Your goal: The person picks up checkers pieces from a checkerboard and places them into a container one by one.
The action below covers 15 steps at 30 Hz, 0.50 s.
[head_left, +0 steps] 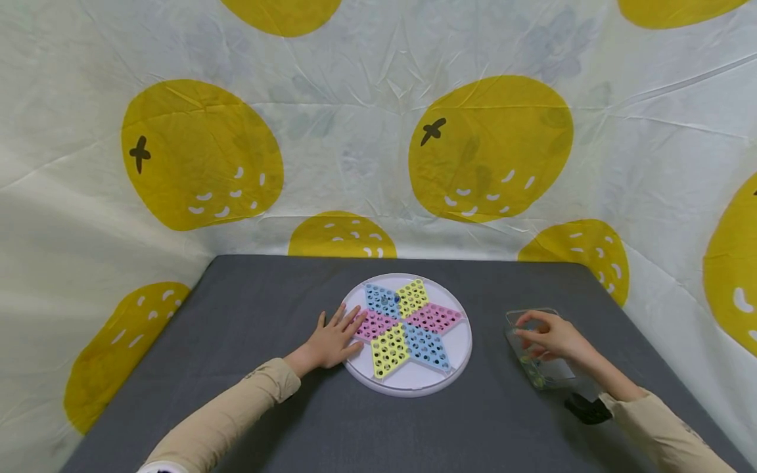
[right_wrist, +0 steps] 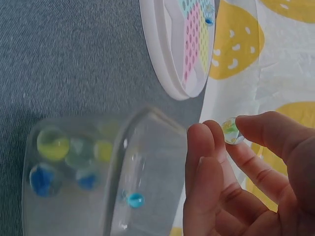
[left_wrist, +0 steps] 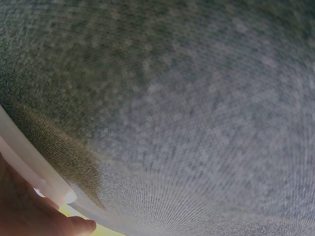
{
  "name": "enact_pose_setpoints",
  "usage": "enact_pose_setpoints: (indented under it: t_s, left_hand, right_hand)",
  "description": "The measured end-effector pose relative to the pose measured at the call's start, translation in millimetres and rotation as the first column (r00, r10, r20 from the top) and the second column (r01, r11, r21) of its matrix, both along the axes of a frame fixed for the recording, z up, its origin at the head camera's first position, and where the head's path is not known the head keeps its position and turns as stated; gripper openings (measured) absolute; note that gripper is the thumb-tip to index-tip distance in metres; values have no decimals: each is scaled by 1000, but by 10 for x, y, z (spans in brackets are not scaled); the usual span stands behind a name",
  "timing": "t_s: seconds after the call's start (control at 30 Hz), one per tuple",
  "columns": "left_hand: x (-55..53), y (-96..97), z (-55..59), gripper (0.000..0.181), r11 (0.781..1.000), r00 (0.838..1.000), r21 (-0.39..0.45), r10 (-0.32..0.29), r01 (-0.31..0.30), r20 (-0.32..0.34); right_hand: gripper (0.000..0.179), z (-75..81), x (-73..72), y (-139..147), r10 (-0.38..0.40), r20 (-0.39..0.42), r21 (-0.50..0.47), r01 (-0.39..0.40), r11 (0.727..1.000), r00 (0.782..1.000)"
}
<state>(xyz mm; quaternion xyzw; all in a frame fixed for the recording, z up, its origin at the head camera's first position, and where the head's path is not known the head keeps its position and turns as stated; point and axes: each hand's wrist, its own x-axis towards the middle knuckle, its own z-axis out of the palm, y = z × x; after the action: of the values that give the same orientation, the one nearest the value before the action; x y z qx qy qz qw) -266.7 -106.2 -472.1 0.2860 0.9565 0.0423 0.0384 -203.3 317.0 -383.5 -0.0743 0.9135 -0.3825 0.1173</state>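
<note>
Between thumb and fingertips, my right hand [head_left: 551,338] pinches a clear marble [right_wrist: 232,131] with green and yellow inside. That hand is over a clear plastic box [head_left: 547,374], where several blue, yellow and teal marbles [right_wrist: 53,143] show in the right wrist view. My left hand [head_left: 332,341] lies with spread fingers on the left rim of a round white Chinese checkers board [head_left: 461,345]. The board carries a star of pink, yellow and blue perforated sections. A few marbles [head_left: 397,298] sit at its blue and yellow far points.
A dark grey cloth covers the table [head_left: 272,282]. Behind and beside it hangs a white curtain [head_left: 355,164] printed with yellow fruit. A black object [head_left: 588,408] is by the right wrist, below the box.
</note>
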Motion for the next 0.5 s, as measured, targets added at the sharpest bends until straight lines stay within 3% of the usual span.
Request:
enact_pose_setpoints:
  t_s: [0.5]
  left_hand:
    - [-8, -2, -17, 62, 1000, 1000, 16, -11, 11, -6]
  right_hand:
    - [40, 8, 98, 256, -55, 0, 45, 55, 997, 998]
